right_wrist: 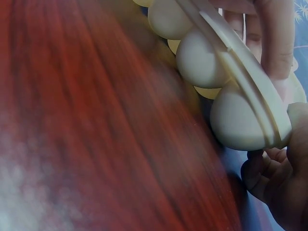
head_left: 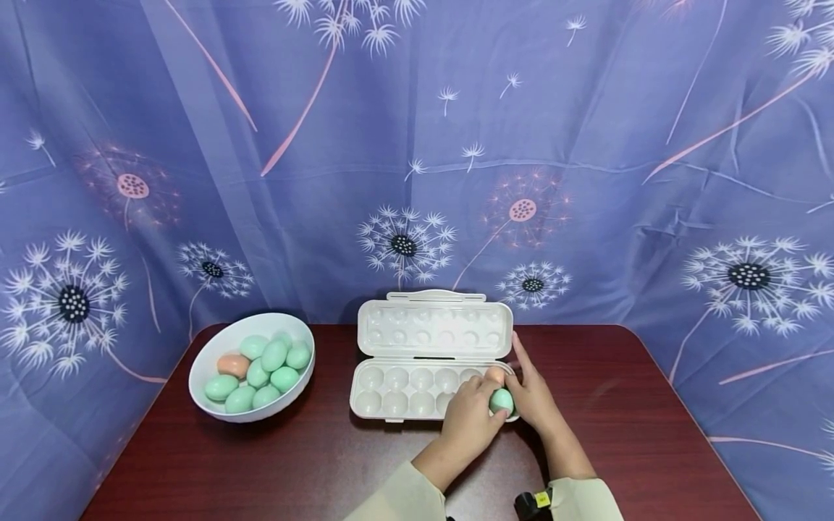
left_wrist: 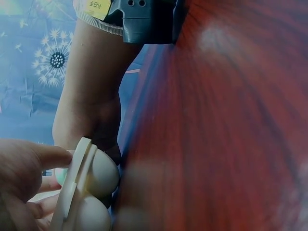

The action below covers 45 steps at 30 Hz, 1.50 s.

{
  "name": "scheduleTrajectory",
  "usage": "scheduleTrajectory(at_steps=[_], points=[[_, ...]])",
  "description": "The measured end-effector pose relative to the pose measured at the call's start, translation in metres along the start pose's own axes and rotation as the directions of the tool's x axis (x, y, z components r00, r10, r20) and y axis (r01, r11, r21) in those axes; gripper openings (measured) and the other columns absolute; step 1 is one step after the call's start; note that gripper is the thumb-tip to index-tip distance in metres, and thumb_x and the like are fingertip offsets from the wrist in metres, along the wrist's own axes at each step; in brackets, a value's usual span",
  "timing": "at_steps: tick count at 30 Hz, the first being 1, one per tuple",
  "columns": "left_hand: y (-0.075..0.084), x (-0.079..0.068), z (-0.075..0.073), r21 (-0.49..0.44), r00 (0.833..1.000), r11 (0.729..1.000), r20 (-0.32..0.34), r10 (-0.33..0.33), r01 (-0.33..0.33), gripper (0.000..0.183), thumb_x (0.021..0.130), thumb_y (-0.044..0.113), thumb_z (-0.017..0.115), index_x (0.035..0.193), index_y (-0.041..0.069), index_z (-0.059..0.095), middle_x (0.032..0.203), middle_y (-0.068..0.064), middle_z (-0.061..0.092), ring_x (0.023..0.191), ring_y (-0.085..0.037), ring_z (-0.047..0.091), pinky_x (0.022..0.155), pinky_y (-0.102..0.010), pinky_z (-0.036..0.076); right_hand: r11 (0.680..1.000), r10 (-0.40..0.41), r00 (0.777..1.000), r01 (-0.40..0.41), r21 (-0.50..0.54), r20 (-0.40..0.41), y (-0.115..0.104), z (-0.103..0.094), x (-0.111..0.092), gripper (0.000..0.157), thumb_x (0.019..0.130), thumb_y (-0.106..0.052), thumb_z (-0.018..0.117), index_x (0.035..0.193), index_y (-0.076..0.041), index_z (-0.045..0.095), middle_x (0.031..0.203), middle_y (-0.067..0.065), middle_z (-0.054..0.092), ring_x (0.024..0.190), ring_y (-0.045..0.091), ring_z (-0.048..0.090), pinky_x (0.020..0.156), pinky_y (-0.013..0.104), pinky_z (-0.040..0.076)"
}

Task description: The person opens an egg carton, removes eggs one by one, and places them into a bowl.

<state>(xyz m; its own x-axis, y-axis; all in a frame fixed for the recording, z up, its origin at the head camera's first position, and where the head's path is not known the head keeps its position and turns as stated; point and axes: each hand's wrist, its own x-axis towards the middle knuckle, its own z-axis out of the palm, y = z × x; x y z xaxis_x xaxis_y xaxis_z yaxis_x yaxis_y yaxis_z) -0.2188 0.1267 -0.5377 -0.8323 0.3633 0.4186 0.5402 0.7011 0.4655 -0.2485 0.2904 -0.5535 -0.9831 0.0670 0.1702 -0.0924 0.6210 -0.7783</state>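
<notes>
A pale egg carton (head_left: pixel 400 420) lies on the table, its lid (head_left: pixel 435 329) tipped back. At its right end, my left hand (head_left: pixel 465 416) pinches a green egg (head_left: pixel 502 400) between thumb and fingers, over a front cup. An orange egg (head_left: pixel 495 374) sits in the back cup behind it, partly covered by fingers. My right hand (head_left: pixel 534 394) grips the carton's right end, with one finger stretched up beside the lid. In the right wrist view, that hand's curled fingers (right_wrist: pixel 262 178) show beside the round underside of the end cup (right_wrist: pixel 240 118).
On the left, a white bowl (head_left: pixel 200 362) holds several green eggs (head_left: pixel 274 355) and one orange egg (head_left: pixel 233 365). The dark red table (head_left: pixel 313 463) ends against a blue curtain (head_left: pixel 606 217) with dandelion prints. A black wrist device (head_left: pixel 526 504) sits by the right sleeve.
</notes>
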Motion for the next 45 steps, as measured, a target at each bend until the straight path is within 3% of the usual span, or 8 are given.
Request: scheduleTrajectory(at_steps=[23,34,45], points=[[0.002,0.001,-0.008,-0.030,1.000,1.000,-0.028,0.007,-0.008,0.036,0.077,0.028,0.087,0.107,0.015,0.071,0.092,0.001,0.061,0.075,-0.009,0.060,0.059,-0.017,0.043,1.000,0.018,1.000,-0.018,0.001,0.006,-0.002,0.000,0.000,0.080,0.099,-0.007,0.054,0.162,-0.035,0.015,0.119,0.016,0.068,0.100,0.024,0.065,0.087,0.036,0.050],[0.006,0.001,-0.017,-0.059,0.999,0.998,-0.038,0.013,-0.015,0.042,0.077,0.025,0.087,0.115,0.014,0.071,0.096,-0.001,0.062,0.075,-0.008,0.062,0.061,-0.016,0.047,1.000,0.006,1.000,-0.006,0.005,0.004,-0.003,-0.001,-0.001,0.079,0.099,-0.007,0.055,0.163,-0.032,0.015,0.117,0.015,0.069,0.102,0.026,0.065,0.089,0.039,0.050],[0.006,0.005,-0.024,-0.094,0.999,0.996,-0.050,-0.012,0.008,0.040,0.077,0.021,0.086,0.113,0.015,0.072,0.101,0.000,0.063,0.081,-0.010,0.066,0.066,-0.019,0.052,1.000,0.009,1.000,-0.009,-0.005,0.009,-0.003,-0.001,0.000,0.078,0.100,-0.007,0.055,0.163,-0.029,0.016,0.118,0.016,0.068,0.103,0.026,0.065,0.088,0.037,0.050]])
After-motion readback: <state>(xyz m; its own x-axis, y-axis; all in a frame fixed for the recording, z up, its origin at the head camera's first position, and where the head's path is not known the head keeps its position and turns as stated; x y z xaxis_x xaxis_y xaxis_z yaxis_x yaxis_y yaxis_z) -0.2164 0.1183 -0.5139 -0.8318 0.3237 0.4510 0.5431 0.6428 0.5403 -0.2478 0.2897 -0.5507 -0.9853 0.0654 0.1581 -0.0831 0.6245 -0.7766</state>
